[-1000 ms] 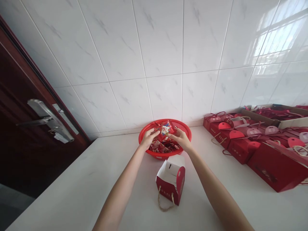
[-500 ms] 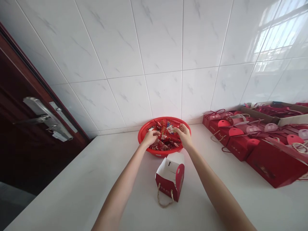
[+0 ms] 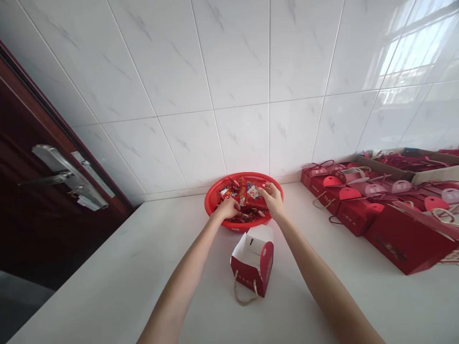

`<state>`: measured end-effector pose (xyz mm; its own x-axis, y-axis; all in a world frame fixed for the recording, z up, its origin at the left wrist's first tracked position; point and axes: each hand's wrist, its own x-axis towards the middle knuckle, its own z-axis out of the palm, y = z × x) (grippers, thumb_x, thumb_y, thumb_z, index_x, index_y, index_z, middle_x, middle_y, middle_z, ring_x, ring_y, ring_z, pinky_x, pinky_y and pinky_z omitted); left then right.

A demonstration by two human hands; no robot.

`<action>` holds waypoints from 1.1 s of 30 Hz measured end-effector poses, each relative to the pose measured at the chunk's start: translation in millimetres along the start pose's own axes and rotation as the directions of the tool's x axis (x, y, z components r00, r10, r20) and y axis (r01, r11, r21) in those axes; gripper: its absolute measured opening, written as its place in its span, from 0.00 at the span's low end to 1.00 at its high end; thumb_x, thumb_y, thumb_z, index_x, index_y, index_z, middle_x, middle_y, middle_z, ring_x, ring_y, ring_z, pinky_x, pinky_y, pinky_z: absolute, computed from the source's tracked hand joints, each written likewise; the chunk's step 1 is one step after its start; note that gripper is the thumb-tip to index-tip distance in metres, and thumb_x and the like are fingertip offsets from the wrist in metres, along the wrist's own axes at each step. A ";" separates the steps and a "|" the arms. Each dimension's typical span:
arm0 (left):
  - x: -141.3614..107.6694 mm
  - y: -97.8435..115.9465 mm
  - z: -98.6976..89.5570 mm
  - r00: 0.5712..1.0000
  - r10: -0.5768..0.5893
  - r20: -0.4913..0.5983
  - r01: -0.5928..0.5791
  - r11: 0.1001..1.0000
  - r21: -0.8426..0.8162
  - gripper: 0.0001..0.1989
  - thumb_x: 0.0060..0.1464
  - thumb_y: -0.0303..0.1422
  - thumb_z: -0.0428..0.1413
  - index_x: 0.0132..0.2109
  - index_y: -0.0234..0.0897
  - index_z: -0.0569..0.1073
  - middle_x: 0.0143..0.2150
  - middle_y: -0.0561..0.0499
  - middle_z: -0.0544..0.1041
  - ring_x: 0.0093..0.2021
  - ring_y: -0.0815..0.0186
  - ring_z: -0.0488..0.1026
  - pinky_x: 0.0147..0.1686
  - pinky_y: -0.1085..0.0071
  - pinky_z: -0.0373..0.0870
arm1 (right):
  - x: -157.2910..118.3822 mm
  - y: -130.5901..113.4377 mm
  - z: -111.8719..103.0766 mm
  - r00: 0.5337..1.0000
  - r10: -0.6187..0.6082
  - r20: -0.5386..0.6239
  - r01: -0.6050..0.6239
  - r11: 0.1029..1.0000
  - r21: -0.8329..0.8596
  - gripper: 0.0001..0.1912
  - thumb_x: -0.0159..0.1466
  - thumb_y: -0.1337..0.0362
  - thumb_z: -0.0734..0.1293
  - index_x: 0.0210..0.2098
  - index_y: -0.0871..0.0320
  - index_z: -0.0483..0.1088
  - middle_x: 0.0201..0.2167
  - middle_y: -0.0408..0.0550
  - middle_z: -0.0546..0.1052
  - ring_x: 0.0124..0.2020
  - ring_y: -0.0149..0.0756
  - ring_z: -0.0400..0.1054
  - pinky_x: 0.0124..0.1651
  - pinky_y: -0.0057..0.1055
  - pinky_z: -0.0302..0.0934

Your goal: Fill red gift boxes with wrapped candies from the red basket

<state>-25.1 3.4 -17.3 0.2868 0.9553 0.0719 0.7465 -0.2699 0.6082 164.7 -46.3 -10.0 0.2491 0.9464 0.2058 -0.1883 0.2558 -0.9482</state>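
A red plastic basket (image 3: 214,197) stands against the tiled wall, with wrapped candies (image 3: 242,187) in red and other colours inside. My left hand (image 3: 228,209) reaches over its front left part, fingers bent down among the wrappers; what they pinch is too small to make out. Over the right side of the basket is my right hand (image 3: 271,197), its thumb and forefinger closed near a small red wrapper. In front of the basket stands a small red box (image 3: 247,272), its top open, white inside, with a twisted rope handle hanging at the front.
Many red gift boxes (image 3: 358,215) with rope handles stand in rows on the right of the white tabletop (image 3: 143,267). Behind them is a cardboard carton (image 3: 426,176) with red items. A dark red door (image 3: 21,200) with a metal handle (image 3: 68,174) is at the left.
My left hand has moved down and slightly right into the candies, its fingers now more closed. My right hand has shifted little. The view has moved slightly.
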 end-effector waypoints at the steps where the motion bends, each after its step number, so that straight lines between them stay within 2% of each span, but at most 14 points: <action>1: 0.2 0.2 -0.3 1.000 -0.007 0.000 0.007 1.000 -0.027 0.06 0.37 0.23 0.64 0.21 0.39 0.78 0.23 0.50 0.79 0.30 0.57 0.77 0.38 0.66 0.70 | -0.1 0.3 0.1 1.000 0.003 -0.003 -0.003 1.000 -0.013 0.16 0.54 0.51 0.70 0.34 0.53 0.65 0.35 0.46 0.78 0.38 0.42 0.72 0.33 0.33 0.67; 4: 0.7 0.3 -2.7 0.999 -0.035 -0.039 0.029 0.989 -0.143 0.03 0.43 0.27 0.62 0.26 0.39 0.81 0.26 0.49 0.81 0.33 0.59 0.77 0.37 0.68 0.70 | 1.2 2.9 0.2 0.999 -0.050 0.001 0.050 0.998 -0.038 0.14 0.56 0.51 0.68 0.35 0.53 0.66 0.35 0.45 0.78 0.39 0.42 0.72 0.36 0.35 0.67; 8: -1.6 -0.3 -7.1 0.991 -0.059 -0.124 0.018 0.951 -0.310 0.07 0.49 0.34 0.60 0.33 0.37 0.82 0.30 0.48 0.81 0.32 0.60 0.76 0.33 0.68 0.70 | 7.9 10.6 -1.0 0.987 -0.156 -0.048 0.150 0.982 -0.119 0.15 0.57 0.51 0.67 0.36 0.54 0.65 0.35 0.48 0.77 0.40 0.43 0.73 0.44 0.39 0.67; 11: -5.6 0.5 -9.5 0.986 -0.050 -0.162 -0.024 0.905 -0.425 0.10 0.49 0.38 0.61 0.34 0.36 0.81 0.34 0.47 0.82 0.35 0.60 0.77 0.36 0.68 0.71 | 11.5 16.2 -1.8 0.976 -0.175 -0.129 0.147 0.969 -0.199 0.15 0.58 0.53 0.65 0.40 0.54 0.64 0.42 0.52 0.76 0.46 0.45 0.72 0.50 0.44 0.66; 15: -9.4 3.0 -10.8 0.984 -0.033 -0.173 -0.068 0.837 -0.543 0.17 0.45 0.45 0.64 0.36 0.36 0.80 0.38 0.46 0.83 0.38 0.59 0.78 0.40 0.66 0.72 | 7.8 18.8 -0.4 0.948 -0.256 -0.187 0.186 0.927 -0.326 0.21 0.59 0.57 0.64 0.51 0.54 0.64 0.55 0.57 0.71 0.57 0.48 0.65 0.57 0.47 0.63; 18: -10.2 3.8 -11.3 0.984 -0.031 -0.175 -0.081 0.798 -0.597 0.22 0.43 0.48 0.66 0.39 0.35 0.80 0.40 0.45 0.83 0.41 0.57 0.79 0.43 0.64 0.73 | 2.8 18.7 2.4 0.924 -0.359 -0.133 0.263 0.847 -0.461 0.22 0.60 0.59 0.63 0.53 0.55 0.65 0.60 0.58 0.66 0.62 0.50 0.59 0.60 0.50 0.60; 21: -11.2 4.3 -12.2 0.984 -0.022 -0.177 -0.094 0.780 -0.619 0.23 0.42 0.48 0.67 0.40 0.35 0.81 0.43 0.44 0.83 0.45 0.55 0.79 0.46 0.62 0.73 | 0.5 19.7 5.3 0.884 -0.467 -0.024 0.367 0.725 -0.583 0.19 0.61 0.60 0.63 0.51 0.55 0.67 0.63 0.57 0.64 0.68 0.51 0.51 0.67 0.55 0.49; 23: -13.0 5.5 -13.3 0.986 -0.002 -0.167 -0.103 0.777 -0.621 0.24 0.43 0.48 0.67 0.42 0.35 0.81 0.45 0.43 0.83 0.47 0.55 0.78 0.48 0.62 0.73 | 0.6 21.4 7.0 0.866 -0.498 0.053 0.414 0.652 -0.635 0.18 0.62 0.58 0.64 0.50 0.55 0.69 0.62 0.56 0.66 0.70 0.53 0.47 0.69 0.58 0.40; 25: -15.5 7.7 -14.6 0.988 0.026 -0.150 -0.114 0.779 -0.616 0.24 0.44 0.48 0.66 0.44 0.34 0.81 0.47 0.43 0.83 0.48 0.55 0.78 0.49 0.63 0.73 | 1.1 22.9 8.2 0.867 -0.485 0.113 0.431 0.617 -0.658 0.17 0.63 0.55 0.65 0.48 0.55 0.71 0.59 0.56 0.70 0.71 0.56 0.45 0.70 0.62 0.33; 29: -18.8 12.7 -16.3 0.991 0.073 -0.111 -0.125 0.802 -0.584 0.22 0.46 0.45 0.65 0.43 0.34 0.82 0.47 0.43 0.83 0.47 0.55 0.78 0.48 0.63 0.74 | 2.3 21.9 8.6 0.875 -0.445 0.189 0.452 0.612 -0.649 0.14 0.63 0.49 0.67 0.40 0.52 0.73 0.56 0.53 0.73 0.71 0.57 0.43 0.69 0.63 0.28; 31: -18.1 13.5 -15.9 0.991 0.068 -0.113 -0.120 0.820 -0.559 0.19 0.48 0.42 0.65 0.43 0.34 0.82 0.47 0.43 0.83 0.47 0.56 0.78 0.49 0.63 0.73 | 2.7 18.8 7.2 0.882 -0.435 0.182 0.447 0.648 -0.616 0.11 0.62 0.51 0.67 0.35 0.52 0.72 0.55 0.51 0.74 0.71 0.56 0.44 0.69 0.63 0.29; 33: -15.5 12.1 -14.3 0.990 0.035 -0.135 -0.102 0.843 -0.528 0.16 0.50 0.37 0.63 0.44 0.34 0.82 0.47 0.43 0.83 0.47 0.57 0.79 0.49 0.63 0.73 | 2.8 14.6 4.7 0.899 -0.420 0.127 0.414 0.718 -0.559 0.09 0.62 0.54 0.67 0.34 0.53 0.70 0.54 0.51 0.74 0.69 0.55 0.48 0.69 0.61 0.34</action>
<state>-29.2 -13.0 0.2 0.2295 0.9527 0.1992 0.2832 -0.2612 0.9228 158.1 -39.1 -22.1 0.1822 0.7683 0.6136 0.4990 0.4655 -0.7310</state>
